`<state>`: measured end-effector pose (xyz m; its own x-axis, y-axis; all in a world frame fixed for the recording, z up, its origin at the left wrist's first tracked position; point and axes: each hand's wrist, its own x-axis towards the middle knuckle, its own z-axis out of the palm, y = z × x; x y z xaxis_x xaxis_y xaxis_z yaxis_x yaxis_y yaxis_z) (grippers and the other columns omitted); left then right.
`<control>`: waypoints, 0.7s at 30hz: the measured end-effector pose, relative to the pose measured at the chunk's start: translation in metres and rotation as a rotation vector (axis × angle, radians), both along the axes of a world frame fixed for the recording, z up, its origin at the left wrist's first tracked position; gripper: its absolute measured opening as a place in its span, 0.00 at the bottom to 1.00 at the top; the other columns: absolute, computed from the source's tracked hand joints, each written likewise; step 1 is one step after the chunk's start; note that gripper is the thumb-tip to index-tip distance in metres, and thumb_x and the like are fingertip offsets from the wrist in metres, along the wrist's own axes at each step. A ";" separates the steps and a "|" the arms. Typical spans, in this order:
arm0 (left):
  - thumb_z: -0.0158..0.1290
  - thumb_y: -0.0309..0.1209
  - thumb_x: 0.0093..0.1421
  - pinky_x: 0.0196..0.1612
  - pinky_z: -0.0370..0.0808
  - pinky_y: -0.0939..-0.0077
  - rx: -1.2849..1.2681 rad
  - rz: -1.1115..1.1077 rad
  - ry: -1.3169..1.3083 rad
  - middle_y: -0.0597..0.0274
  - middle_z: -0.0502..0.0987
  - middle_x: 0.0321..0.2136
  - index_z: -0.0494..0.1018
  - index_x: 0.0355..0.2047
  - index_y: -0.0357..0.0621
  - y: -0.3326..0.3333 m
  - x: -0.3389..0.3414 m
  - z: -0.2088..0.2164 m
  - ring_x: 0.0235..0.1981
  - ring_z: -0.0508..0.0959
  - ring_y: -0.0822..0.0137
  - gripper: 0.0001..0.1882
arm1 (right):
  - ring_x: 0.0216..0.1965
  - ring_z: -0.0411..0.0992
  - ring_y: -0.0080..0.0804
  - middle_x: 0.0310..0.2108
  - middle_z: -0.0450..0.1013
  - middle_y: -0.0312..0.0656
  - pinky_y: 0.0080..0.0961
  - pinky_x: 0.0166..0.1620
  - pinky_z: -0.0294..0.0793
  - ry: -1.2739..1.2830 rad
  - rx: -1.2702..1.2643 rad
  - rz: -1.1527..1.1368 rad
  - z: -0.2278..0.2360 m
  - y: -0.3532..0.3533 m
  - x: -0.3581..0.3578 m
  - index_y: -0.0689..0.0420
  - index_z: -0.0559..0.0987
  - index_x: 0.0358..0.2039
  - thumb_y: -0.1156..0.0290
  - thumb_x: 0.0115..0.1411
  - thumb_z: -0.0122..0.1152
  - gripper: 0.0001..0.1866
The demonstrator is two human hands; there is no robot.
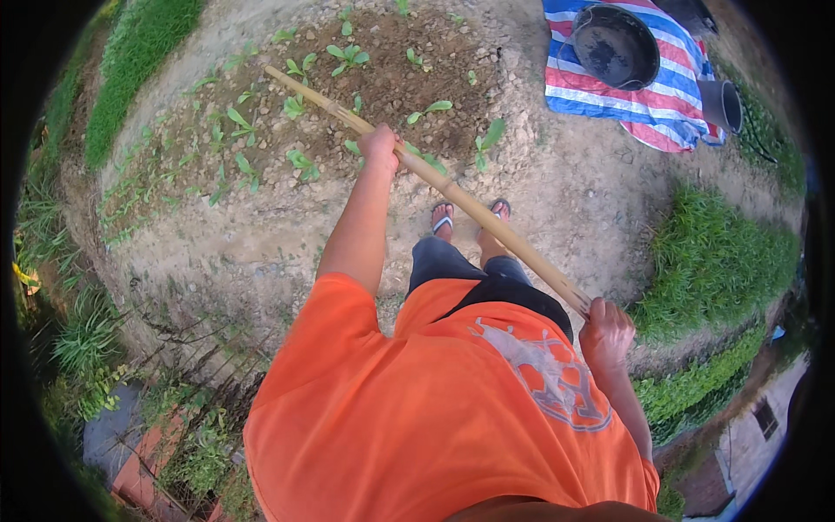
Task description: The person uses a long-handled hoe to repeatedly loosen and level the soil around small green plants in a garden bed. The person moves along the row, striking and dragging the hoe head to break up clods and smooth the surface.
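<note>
A long bamboo pole slants across the view in front of my body, from the seedling bed at the upper left down to my right side. My left hand is closed round it over the near edge of the bed. Farther back, at waist height, my right hand grips the pole by its near end. Beyond my left hand the pole's far end lies over the young leafy seedlings. Whether that end touches the soil I cannot tell.
The planted bed of loose brown soil holds several green seedlings. At the upper right, a striped plastic sheet carries a black tub, with a grey bucket beside it. Dense grass grows at right. My sandalled feet stand on dry ground.
</note>
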<state>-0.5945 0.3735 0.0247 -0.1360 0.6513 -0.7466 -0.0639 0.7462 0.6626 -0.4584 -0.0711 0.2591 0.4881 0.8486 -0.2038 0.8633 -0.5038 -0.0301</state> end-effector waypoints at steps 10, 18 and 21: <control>0.50 0.21 0.58 0.17 0.69 0.63 -0.092 -0.049 0.023 0.54 0.68 0.21 0.64 0.37 0.35 -0.065 0.063 -0.026 0.16 0.69 0.61 0.08 | 0.19 0.69 0.43 0.17 0.66 0.42 0.39 0.25 0.69 -0.107 -0.072 -0.022 0.010 -0.027 0.017 0.56 0.67 0.22 0.78 0.47 0.57 0.07; 0.50 0.21 0.57 0.17 0.68 0.63 -0.085 -0.060 0.021 0.55 0.69 0.22 0.64 0.34 0.33 -0.067 0.053 -0.050 0.16 0.69 0.61 0.07 | 0.20 0.70 0.43 0.17 0.65 0.43 0.40 0.24 0.69 -0.039 -0.117 0.000 0.019 -0.024 0.022 0.56 0.67 0.24 0.79 0.44 0.56 0.08; 0.52 0.19 0.55 0.15 0.67 0.63 -0.066 -0.030 0.064 0.54 0.69 0.22 0.63 0.39 0.32 -0.116 0.083 -0.031 0.15 0.69 0.60 0.12 | 0.21 0.70 0.44 0.18 0.66 0.43 0.41 0.24 0.69 -0.083 -0.120 -0.068 0.024 -0.056 0.024 0.56 0.67 0.23 0.79 0.44 0.57 0.08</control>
